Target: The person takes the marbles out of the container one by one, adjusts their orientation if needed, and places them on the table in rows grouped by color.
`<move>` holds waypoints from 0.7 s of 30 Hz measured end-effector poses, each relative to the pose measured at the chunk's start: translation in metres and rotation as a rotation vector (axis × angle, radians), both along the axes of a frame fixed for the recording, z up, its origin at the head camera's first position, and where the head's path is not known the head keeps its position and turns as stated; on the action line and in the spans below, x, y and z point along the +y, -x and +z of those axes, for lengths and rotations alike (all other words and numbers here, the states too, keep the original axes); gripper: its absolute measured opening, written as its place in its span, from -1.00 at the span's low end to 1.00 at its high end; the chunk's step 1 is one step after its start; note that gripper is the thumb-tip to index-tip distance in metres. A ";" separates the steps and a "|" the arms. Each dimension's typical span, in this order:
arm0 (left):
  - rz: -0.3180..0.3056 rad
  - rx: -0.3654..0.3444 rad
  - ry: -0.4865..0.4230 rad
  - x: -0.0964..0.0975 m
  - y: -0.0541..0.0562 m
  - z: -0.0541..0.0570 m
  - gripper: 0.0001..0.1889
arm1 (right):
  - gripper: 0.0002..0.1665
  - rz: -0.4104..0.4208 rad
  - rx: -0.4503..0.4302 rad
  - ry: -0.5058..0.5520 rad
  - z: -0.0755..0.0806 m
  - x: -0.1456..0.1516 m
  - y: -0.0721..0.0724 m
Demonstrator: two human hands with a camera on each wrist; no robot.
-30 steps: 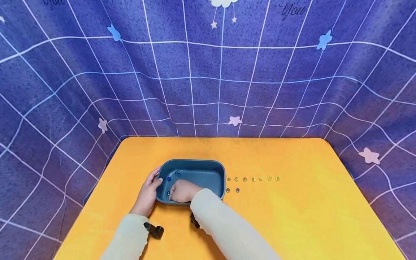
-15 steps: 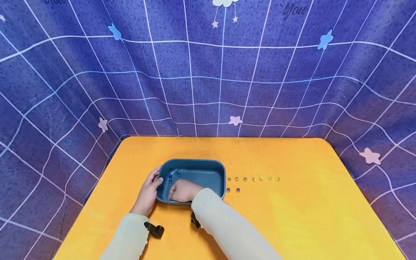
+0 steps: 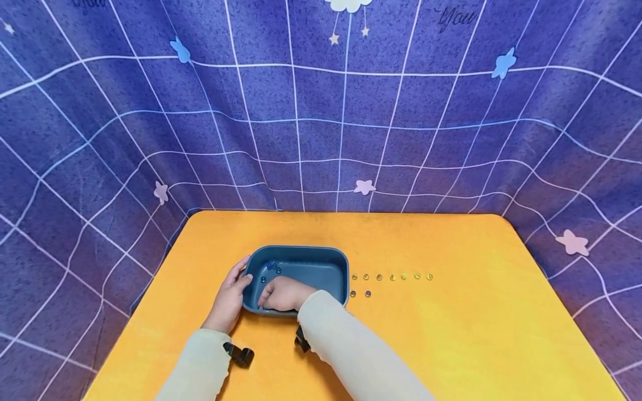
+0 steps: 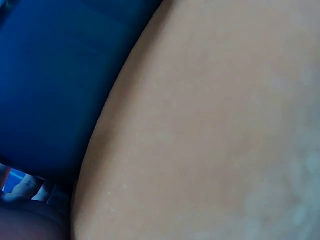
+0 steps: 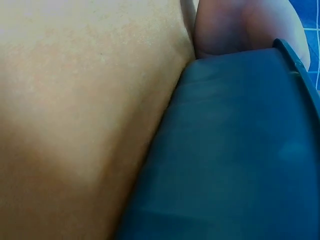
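The round dark-blue glass-looking marble (image 3: pixel 269 266) is now lying closer to two clear marbles (image 3: pixel 278 270) inside the dark-teal rectangular plastic-looking box (image 3: pixel 321 273) than half a second ago.
This is probably leaving more space for the right hand (image 3: pixel 285 294), whose curled fingers are reaching into the box's near left corner; whether they are pinching something, I cannot tell. The left hand (image 3: pixel 227 301) is gripping the box's left end. Beyond the box's right wall, seven yellowish marbles (image 3: pixel 393 277) and two darker marbles (image 3: pixel 368 294) are forming rows, the first ones sitting just beside the rim; farther right, the yellow worktop (image 3: pixel 476 334) is offering open room.
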State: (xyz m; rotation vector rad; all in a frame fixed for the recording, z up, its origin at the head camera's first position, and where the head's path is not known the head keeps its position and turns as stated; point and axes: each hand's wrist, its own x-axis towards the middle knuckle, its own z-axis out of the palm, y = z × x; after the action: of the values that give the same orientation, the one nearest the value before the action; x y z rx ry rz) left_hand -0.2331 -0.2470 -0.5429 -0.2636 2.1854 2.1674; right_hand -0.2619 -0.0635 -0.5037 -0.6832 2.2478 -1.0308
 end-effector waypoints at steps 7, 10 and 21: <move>-0.013 0.004 0.027 0.000 0.000 0.000 -0.44 | -0.88 -0.075 0.003 0.087 0.004 0.005 -0.001; -0.022 0.008 0.045 -0.001 0.000 -0.001 -0.45 | -0.86 -0.081 0.001 0.125 0.007 0.009 -0.002; -0.020 0.001 0.064 -0.002 0.001 -0.002 -0.45 | -0.94 -0.103 0.024 0.288 0.017 0.032 -0.011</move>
State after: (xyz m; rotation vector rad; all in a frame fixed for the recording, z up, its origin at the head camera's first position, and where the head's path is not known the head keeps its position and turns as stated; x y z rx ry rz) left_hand -0.2342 -0.2486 -0.5454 -0.2421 2.2513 2.0901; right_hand -0.2507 -0.0312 -0.4863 -0.7068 2.1959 -1.4218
